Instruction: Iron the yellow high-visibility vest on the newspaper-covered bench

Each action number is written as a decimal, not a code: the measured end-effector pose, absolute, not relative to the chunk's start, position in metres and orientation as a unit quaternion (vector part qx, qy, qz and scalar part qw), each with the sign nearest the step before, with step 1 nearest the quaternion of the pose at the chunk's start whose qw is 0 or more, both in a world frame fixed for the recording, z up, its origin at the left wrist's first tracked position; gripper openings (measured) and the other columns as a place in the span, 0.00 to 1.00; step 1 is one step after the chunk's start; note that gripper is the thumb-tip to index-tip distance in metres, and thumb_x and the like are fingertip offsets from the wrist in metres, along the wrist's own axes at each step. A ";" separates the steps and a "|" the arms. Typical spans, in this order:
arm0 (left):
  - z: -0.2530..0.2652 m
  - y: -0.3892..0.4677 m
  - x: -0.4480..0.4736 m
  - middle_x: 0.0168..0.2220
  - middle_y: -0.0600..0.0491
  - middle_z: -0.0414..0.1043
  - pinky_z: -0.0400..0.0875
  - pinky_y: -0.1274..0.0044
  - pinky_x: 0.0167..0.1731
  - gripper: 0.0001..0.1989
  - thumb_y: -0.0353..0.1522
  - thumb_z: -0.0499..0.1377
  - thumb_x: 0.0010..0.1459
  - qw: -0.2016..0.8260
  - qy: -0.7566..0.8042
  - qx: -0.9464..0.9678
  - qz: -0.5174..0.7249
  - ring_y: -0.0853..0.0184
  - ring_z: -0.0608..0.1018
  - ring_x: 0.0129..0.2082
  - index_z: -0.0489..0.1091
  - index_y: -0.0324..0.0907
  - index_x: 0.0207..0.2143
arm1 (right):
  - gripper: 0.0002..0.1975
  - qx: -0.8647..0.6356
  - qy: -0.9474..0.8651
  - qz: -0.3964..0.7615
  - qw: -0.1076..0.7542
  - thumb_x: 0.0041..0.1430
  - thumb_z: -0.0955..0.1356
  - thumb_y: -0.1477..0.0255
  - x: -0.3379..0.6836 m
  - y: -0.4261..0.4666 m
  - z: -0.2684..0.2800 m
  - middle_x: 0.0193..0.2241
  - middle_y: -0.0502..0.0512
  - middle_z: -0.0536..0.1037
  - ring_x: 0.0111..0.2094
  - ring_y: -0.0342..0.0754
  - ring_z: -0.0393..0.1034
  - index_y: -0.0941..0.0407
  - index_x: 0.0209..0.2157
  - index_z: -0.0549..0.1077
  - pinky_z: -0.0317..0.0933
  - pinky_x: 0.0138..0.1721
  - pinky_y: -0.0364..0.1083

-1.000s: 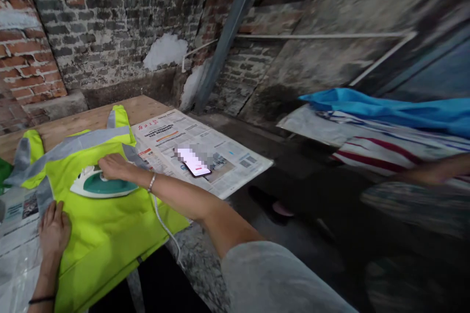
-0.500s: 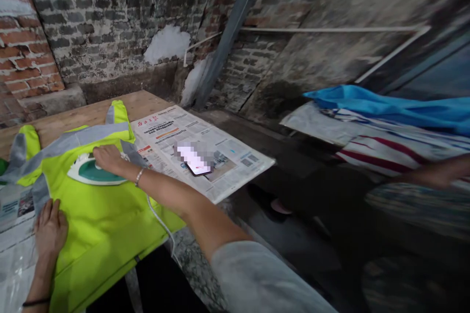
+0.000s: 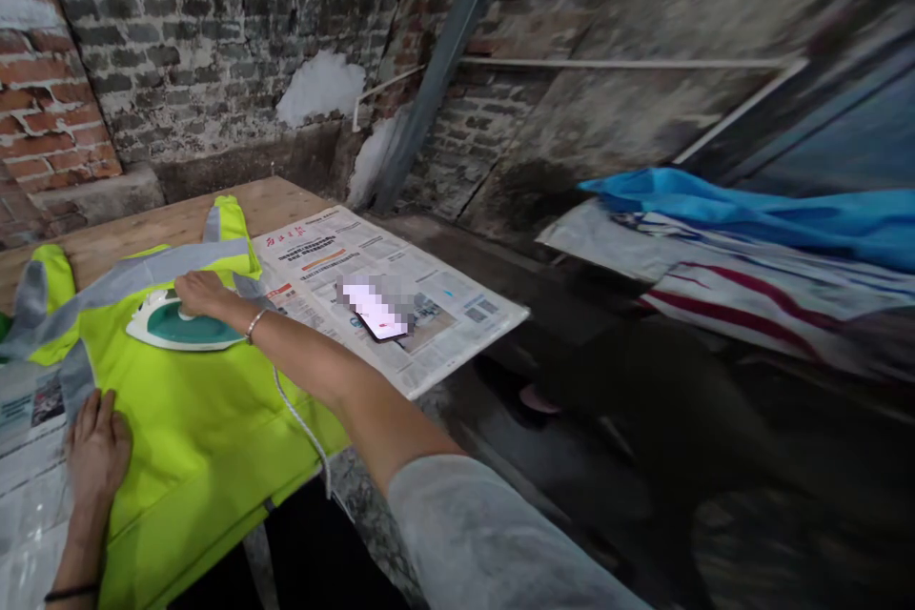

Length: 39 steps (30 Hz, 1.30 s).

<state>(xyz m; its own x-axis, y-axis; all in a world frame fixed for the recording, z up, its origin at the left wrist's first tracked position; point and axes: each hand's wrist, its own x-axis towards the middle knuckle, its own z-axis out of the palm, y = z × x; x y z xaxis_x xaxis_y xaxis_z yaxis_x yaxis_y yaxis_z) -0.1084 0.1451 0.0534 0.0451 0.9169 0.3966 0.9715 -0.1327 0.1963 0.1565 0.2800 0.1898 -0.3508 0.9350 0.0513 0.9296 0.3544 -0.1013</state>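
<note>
A bright yellow-green garment with grey bands [image 3: 214, 410] lies spread over newspaper on the table. My right hand [image 3: 204, 294] is wrapped round the handle of a white and green clothes iron [image 3: 168, 326], whose soleplate rests on the garment's upper part. From the iron, a pale cord [image 3: 304, 424] runs under my forearm and over the garment's near edge. At the garment's left edge, my left hand [image 3: 98, 446] lies flat with its fingers stretched out, pressing on the cloth and holding nothing.
A phone with a lit screen [image 3: 378, 310] lies on the newspaper [image 3: 457, 343] to the right. Bare wooden tabletop [image 3: 286, 198] shows at the back. Blue and striped cloths [image 3: 750, 214] lie on another surface at the right, with a blurred person's foot [image 3: 525, 396] below.
The iron in my right hand has shifted slightly up and left over the garment. My left hand stays in place. At the right, another person's arm has left the view.
</note>
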 end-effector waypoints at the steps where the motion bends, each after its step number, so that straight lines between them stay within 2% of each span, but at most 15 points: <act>1: 0.053 0.145 -0.108 0.65 0.36 0.63 0.57 0.55 0.65 0.29 0.38 0.40 0.70 0.062 -0.656 -0.719 -0.221 0.48 0.66 0.65 0.67 0.32 0.61 | 0.17 -0.552 -0.832 0.027 0.045 0.60 0.71 0.72 0.159 0.267 0.189 0.47 0.67 0.80 0.50 0.58 0.75 0.61 0.51 0.78 0.68 0.45 0.47; 6: 0.053 0.144 -0.106 0.65 0.36 0.63 0.57 0.56 0.65 0.29 0.38 0.39 0.70 0.068 -0.658 -0.715 -0.226 0.50 0.67 0.65 0.68 0.33 0.61 | 0.13 -0.490 -0.871 0.034 0.016 0.62 0.70 0.68 0.178 0.196 0.178 0.42 0.65 0.81 0.47 0.59 0.76 0.59 0.46 0.79 0.68 0.41 0.48; 11: 0.053 0.144 -0.106 0.64 0.35 0.64 0.59 0.56 0.64 0.30 0.39 0.38 0.70 0.083 -0.655 -0.717 -0.225 0.49 0.68 0.64 0.68 0.31 0.60 | 0.16 -0.487 -0.872 0.033 0.023 0.65 0.69 0.65 0.186 0.170 0.167 0.40 0.64 0.82 0.47 0.59 0.77 0.57 0.51 0.76 0.68 0.43 0.50; 17: 0.052 0.144 -0.107 0.64 0.36 0.64 0.58 0.57 0.65 0.31 0.40 0.37 0.71 0.081 -0.652 -0.720 -0.221 0.49 0.67 0.64 0.68 0.31 0.60 | 0.14 -0.553 -0.831 0.016 0.060 0.67 0.64 0.74 0.171 0.220 0.176 0.46 0.68 0.80 0.48 0.59 0.75 0.60 0.50 0.76 0.68 0.45 0.52; 25: 0.052 0.145 -0.106 0.64 0.35 0.64 0.60 0.56 0.63 0.29 0.38 0.38 0.71 0.083 -0.655 -0.719 -0.217 0.50 0.67 0.64 0.68 0.31 0.60 | 0.21 -0.633 -0.768 0.009 0.096 0.70 0.57 0.80 0.152 0.303 0.192 0.52 0.67 0.77 0.53 0.54 0.72 0.62 0.54 0.76 0.67 0.50 0.49; 28: 0.054 0.144 -0.104 0.64 0.35 0.64 0.61 0.55 0.62 0.30 0.39 0.38 0.71 0.081 -0.654 -0.720 -0.216 0.49 0.67 0.64 0.68 0.30 0.60 | 0.19 -0.638 -0.765 0.014 0.090 0.70 0.59 0.80 0.151 0.310 0.191 0.52 0.66 0.77 0.54 0.53 0.71 0.60 0.54 0.76 0.66 0.51 0.49; 32: 0.056 0.144 -0.104 0.64 0.36 0.64 0.61 0.56 0.62 0.32 0.39 0.36 0.70 0.078 -0.661 -0.716 -0.212 0.48 0.68 0.64 0.68 0.29 0.60 | 0.15 -0.605 -0.792 0.013 0.082 0.65 0.67 0.75 0.157 0.294 0.185 0.49 0.64 0.79 0.53 0.55 0.72 0.59 0.52 0.77 0.67 0.49 0.49; 36: 0.056 0.144 -0.105 0.64 0.35 0.64 0.60 0.55 0.62 0.32 0.39 0.37 0.70 0.077 -0.658 -0.719 -0.209 0.48 0.68 0.64 0.68 0.29 0.60 | 0.14 -0.554 -0.830 0.015 0.061 0.62 0.70 0.71 0.168 0.246 0.176 0.45 0.67 0.80 0.50 0.59 0.74 0.61 0.48 0.79 0.67 0.45 0.49; 39: 0.055 0.144 -0.106 0.65 0.35 0.63 0.60 0.56 0.63 0.31 0.38 0.37 0.70 0.079 -0.656 -0.721 -0.211 0.49 0.67 0.64 0.68 0.29 0.61 | 0.13 -0.506 -0.861 0.023 0.047 0.63 0.69 0.68 0.178 0.200 0.171 0.41 0.66 0.81 0.47 0.60 0.76 0.60 0.46 0.79 0.68 0.42 0.49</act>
